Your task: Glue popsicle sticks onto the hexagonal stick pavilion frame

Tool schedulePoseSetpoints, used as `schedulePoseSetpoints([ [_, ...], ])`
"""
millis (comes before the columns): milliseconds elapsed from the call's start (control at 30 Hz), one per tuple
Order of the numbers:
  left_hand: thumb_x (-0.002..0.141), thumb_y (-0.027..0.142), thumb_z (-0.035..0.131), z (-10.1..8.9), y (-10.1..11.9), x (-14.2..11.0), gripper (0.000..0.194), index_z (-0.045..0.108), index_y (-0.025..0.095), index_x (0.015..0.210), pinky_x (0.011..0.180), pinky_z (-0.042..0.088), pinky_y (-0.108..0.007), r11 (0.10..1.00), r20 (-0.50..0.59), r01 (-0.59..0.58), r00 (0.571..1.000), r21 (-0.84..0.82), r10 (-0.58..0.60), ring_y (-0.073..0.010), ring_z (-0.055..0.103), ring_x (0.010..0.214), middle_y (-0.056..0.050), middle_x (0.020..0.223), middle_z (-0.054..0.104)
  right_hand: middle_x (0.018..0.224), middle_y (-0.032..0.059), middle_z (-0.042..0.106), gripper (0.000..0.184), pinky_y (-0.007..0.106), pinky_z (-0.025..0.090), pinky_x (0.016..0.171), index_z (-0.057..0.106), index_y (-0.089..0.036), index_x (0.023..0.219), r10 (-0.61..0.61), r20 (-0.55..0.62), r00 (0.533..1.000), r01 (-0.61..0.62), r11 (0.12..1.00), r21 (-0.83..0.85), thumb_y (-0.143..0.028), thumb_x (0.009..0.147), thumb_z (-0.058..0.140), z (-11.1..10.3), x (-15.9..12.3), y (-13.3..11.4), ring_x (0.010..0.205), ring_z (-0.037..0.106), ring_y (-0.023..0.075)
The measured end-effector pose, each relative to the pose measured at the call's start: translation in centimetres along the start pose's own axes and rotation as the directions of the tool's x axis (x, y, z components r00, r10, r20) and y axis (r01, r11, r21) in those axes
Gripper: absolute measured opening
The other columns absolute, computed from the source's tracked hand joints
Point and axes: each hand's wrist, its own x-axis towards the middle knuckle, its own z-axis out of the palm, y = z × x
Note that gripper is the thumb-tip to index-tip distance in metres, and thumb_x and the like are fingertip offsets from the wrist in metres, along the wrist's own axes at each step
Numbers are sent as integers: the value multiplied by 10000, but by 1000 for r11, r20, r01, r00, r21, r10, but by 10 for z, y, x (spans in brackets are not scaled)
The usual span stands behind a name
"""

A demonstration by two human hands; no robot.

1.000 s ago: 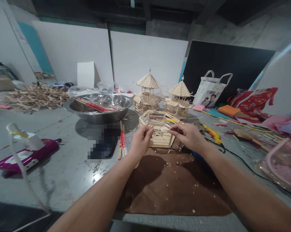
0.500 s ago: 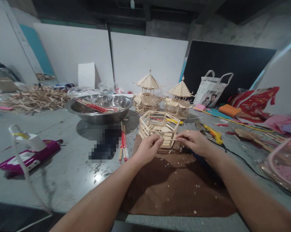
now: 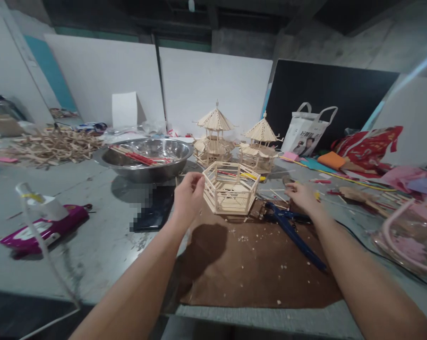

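Observation:
A hexagonal frame of thin wooden sticks [image 3: 229,189] stands at the far edge of a brown mat [image 3: 256,269]. My left hand [image 3: 188,197] hovers just left of the frame with fingers curled into a pinch; what it holds, if anything, is hidden. My right hand [image 3: 300,197] is out to the right of the frame, fingers bent down onto the table among loose thin sticks, beside a yellow glue gun [image 3: 317,194]. Blue-handled pliers [image 3: 293,231] lie on the mat under my right forearm.
Two finished stick pavilions [image 3: 215,134] [image 3: 261,146] stand behind the frame. A steel bowl [image 3: 146,160] with red sticks sits left of them, a dark phone [image 3: 155,210] in front. A stick pile [image 3: 54,144], a magenta case [image 3: 39,231], a bag [image 3: 307,130] and cloth [image 3: 369,146] surround.
Both hands left the front of the frame. The left rose beside its left wall; the right swung out right toward the glue gun, uncovering the blue pliers.

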Motion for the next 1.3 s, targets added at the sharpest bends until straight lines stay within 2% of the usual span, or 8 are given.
schedulePoseSetpoints([
  [133, 746, 331, 420, -27, -10, 16, 243, 593, 161, 746, 609, 376, -228, 929, 49, 82, 993, 361, -107, -152, 544, 684, -36, 728, 624, 908, 135, 637, 294, 325, 382, 688, 613, -137, 917, -15, -59, 998, 12, 998, -55, -257, 723, 428, 7, -2, 0, 842, 560, 245],
  [300, 762, 426, 349, -56, -18, 15, 347, 603, 195, 715, 606, 387, -265, 700, 142, 120, 942, 704, -305, -211, 581, 744, -70, 763, 644, 776, 108, 622, 327, 283, 331, 557, 574, -168, 847, -14, -154, 988, -15, 982, -189, -331, 794, 296, -6, -4, -13, 694, 550, 215],
  [433, 754, 477, 343, -53, -19, 0, 372, 599, 209, 776, 618, 421, -322, 581, 217, 85, 876, 809, -430, -268, 592, 798, -102, 839, 644, 584, 53, 546, 345, 261, 276, 495, 487, -196, 630, -184, -145, 972, 156, 970, -185, -387, 812, 266, -19, -24, -36, 552, 485, 171],
  [533, 724, 458, 420, -43, -21, -10, 375, 548, 176, 935, 660, 438, -365, 565, 334, -48, 846, 824, -415, -295, 584, 849, -140, 879, 632, 470, 1, 459, 394, 238, 276, 469, 403, -201, 533, -309, -96, 946, 306, 951, -39, -463, 805, 291, -19, -50, -53, 483, 442, 137],
  [700, 719, 208, 420, -34, -30, -14, 320, 483, 144, 1027, 672, 446, -365, 587, 423, -94, 785, 804, -453, -284, 588, 863, -164, 913, 618, 491, -14, 493, 380, 225, 318, 483, 471, -190, 583, -465, 50, 884, 455, 880, 138, -473, 803, 345, 1, -88, -64, 486, 449, 120],
  [933, 710, 197, 429, -35, -41, -9, 310, 497, 151, 1008, 624, 443, -316, 628, 391, -9, 790, 778, -473, -277, 597, 841, -156, 895, 626, 537, -7, 531, 364, 228, 325, 504, 520, -182, 629, -494, 157, 855, 465, 865, 189, -447, 812, 349, 26, -95, -53, 519, 473, 124],
  [1133, 778, 232, 346, -48, -44, 0, 330, 475, 160, 1073, 650, 425, -260, 659, 265, 106, 859, 744, -438, -213, 596, 858, -116, 960, 628, 584, 10, 566, 362, 243, 342, 558, 531, -179, 638, -502, 214, 838, 468, 863, 192, -433, 813, 343, 35, -97, -52, 576, 514, 140],
  [1300, 750, 241, 420, -56, -48, -1, 275, 567, 201, 978, 628, 415, -232, 723, 128, 235, 904, 650, -409, -191, 598, 815, -55, 886, 658, 616, 19, 587, 356, 250, 351, 582, 537, -180, 647, -500, 241, 832, 463, 865, 195, -426, 816, 343, 38, -96, -51, 610, 538, 150],
])
